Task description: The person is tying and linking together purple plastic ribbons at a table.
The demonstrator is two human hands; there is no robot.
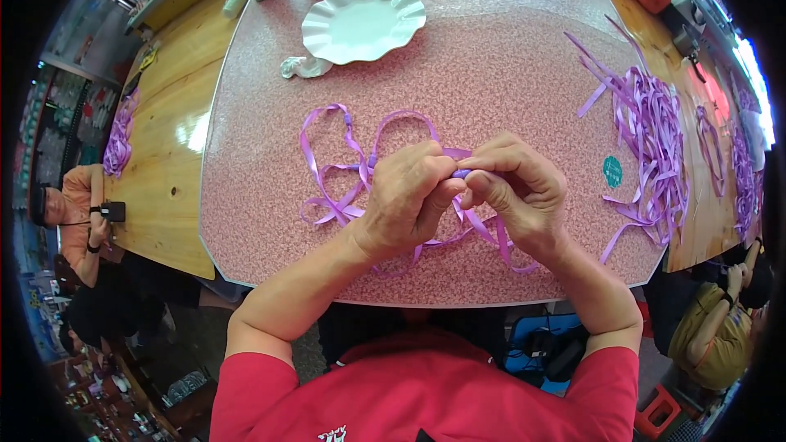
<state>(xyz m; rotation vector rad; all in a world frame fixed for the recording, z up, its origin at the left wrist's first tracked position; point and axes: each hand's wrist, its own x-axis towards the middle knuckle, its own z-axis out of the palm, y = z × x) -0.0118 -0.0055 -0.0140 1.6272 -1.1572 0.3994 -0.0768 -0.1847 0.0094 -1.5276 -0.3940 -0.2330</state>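
In front of me, over the pink speckled table mat [270, 147], both hands meet on a purple ribbon [360, 188]. My left hand [405, 192] is closed, its thumb and fingers pinching the ribbon near a darker purple wrapped part [461, 173]. From the other side my right hand [524, 188] pinches the same part between thumb and fingertips. Loops of the ribbon lie on the mat to the left of my hands and beneath them, with more dark purple bands along them. My fingers hide some of the held part.
A white scalloped dish [364, 23] stands at the far left, a crumpled white piece [305, 67] beside it. Many purple ribbons [651, 147] are heaped at the right near a round green sticker [612, 172]. More ribbons [120, 135] lie far left. Other people [78, 213] are at both sides.
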